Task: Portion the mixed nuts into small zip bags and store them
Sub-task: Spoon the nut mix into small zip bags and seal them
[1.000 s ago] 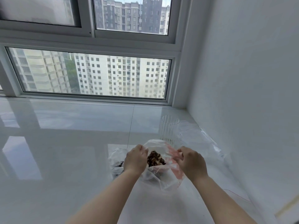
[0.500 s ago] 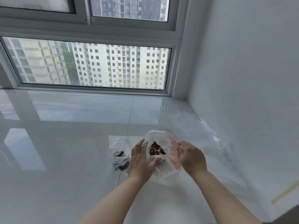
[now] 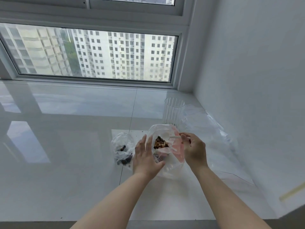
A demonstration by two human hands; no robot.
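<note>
1. Head view: left hand (image 3: 147, 157), fingers straight, propping big nut bag (image 3: 165, 147) open for scooping.
2. Right hand (image 3: 194, 150) pinching white spoon (image 3: 170, 138) over mixed nuts (image 3: 160, 143) inside.
3. Small zip bag (image 3: 123, 148) just left, partly filled.
4. Ribbed glass (image 3: 174, 113) behind, spare plastic bags (image 3: 206, 129) right.

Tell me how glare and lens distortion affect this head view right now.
Head view: window daylight mirrors off the glossy white tiled counter on the left; the wide-angle lens bows the white window frame; the brown mixed nuts in the clear plastic bag read sharply; the ribbed clear glass looks faint.
</note>
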